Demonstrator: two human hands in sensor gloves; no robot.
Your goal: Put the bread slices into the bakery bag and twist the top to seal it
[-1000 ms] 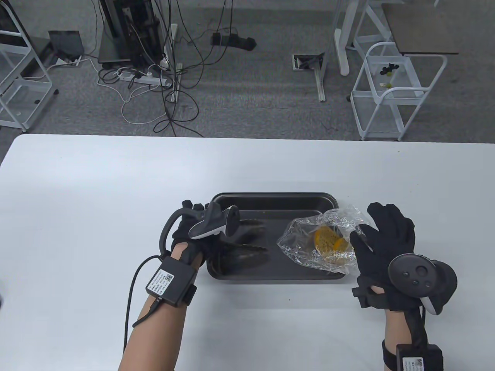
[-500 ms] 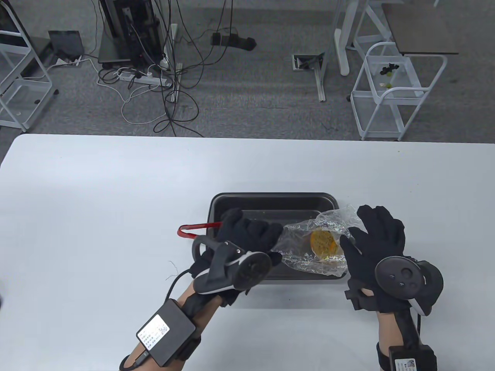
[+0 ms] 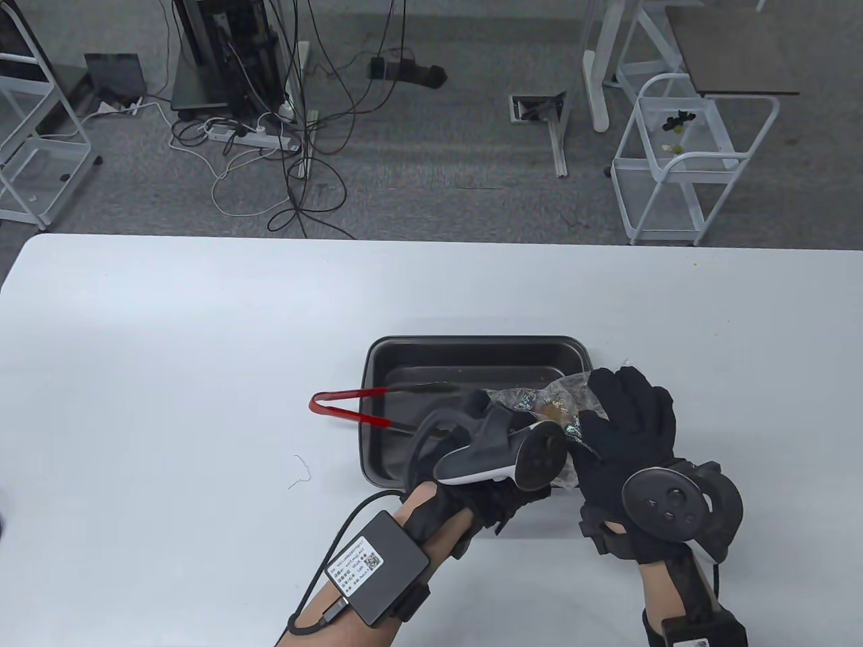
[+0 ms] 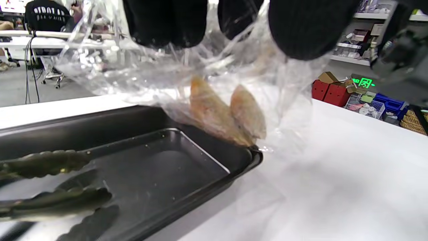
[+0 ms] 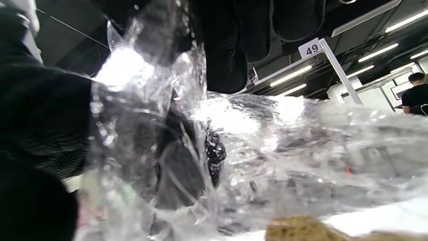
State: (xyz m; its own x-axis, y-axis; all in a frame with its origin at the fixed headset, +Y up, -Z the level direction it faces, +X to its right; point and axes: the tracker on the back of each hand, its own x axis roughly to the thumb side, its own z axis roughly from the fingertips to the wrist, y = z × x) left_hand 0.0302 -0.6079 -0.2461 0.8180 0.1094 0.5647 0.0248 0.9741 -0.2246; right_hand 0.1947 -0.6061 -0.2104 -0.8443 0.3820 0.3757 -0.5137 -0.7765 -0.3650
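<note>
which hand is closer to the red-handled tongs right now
Left. The left hand is over the tray's front edge, just right of the tongs' tips, gripping the bakery bag. The right hand is farther right, holding the bag's other side.

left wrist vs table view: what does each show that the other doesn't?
Left wrist only: two bread slices on edge inside the clear bag, just above the tray's corner.
Table only: the tongs' red handle loop over the tray's left rim, the right hand on the bag, and the left hand.
Both: black tray, bag, tongs.
</note>
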